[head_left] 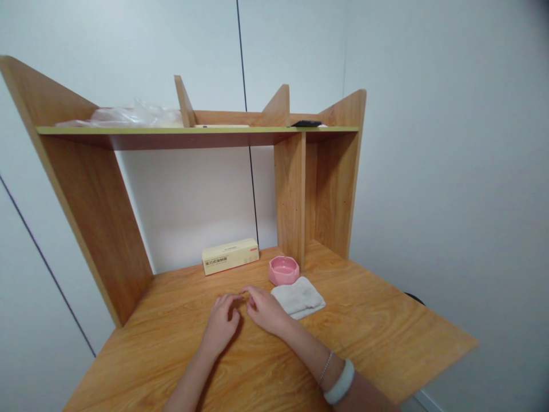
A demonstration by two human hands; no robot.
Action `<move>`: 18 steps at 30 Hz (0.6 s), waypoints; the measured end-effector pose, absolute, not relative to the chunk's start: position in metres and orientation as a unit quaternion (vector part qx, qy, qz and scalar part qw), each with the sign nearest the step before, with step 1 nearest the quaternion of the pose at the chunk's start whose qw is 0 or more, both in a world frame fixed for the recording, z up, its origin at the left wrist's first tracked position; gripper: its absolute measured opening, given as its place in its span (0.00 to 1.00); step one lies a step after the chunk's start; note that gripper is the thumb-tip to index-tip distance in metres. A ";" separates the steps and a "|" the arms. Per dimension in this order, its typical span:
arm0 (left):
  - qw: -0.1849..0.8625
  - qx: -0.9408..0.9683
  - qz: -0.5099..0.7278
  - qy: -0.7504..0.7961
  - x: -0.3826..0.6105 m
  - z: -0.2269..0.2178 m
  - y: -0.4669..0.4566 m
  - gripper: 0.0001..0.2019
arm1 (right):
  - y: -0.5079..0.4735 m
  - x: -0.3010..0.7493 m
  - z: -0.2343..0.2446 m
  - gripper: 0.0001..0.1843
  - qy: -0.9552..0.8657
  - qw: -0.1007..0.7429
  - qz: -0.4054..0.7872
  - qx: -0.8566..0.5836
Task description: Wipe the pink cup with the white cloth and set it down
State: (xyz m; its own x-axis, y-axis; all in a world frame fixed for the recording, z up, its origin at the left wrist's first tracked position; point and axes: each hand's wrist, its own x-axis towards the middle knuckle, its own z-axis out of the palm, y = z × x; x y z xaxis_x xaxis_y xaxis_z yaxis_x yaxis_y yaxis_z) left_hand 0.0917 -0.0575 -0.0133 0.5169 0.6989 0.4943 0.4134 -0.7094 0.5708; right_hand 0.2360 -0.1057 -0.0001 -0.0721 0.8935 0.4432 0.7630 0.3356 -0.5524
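My left hand (222,321) is just above the wooden desk (180,306), with its fingers curved and the thumb apart from the index finger. Facing it, my right hand (263,310) has a bent index finger that reaches toward the left fingertips. Whether the fingertips touch, I cannot tell. Nothing shows between the fingers of either hand. A folded white cloth (299,297) lies just right of my right hand. Behind the cloth stands a pink faceted ashtray (283,271), close to the shelf's upright divider.
A long cream box (230,257) with printed lettering stands at the back of the desk. A wooden hutch shelf (150,137) spans above, holding clear plastic wrapping (135,114) at left and a dark flat object (306,123) at right. The desk's right edge faces a white wall.
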 end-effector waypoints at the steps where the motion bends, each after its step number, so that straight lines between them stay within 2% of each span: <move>1: 0.196 0.842 0.371 0.338 0.091 -0.014 -0.056 0.16 | -0.107 0.234 -0.003 0.21 -0.733 0.374 0.097 -0.560; 7: 0.233 0.776 0.413 0.416 0.085 -0.017 -0.046 0.15 | -0.116 0.233 -0.006 0.27 -0.755 0.381 0.129 -0.518; 13: 0.353 0.698 0.456 0.424 0.081 -0.024 -0.033 0.14 | -0.119 0.236 -0.008 0.31 -0.764 0.303 0.185 -0.539; 18: 0.386 0.678 0.466 0.417 0.080 -0.026 -0.030 0.15 | -0.121 0.237 -0.005 0.32 -0.765 0.246 0.205 -0.559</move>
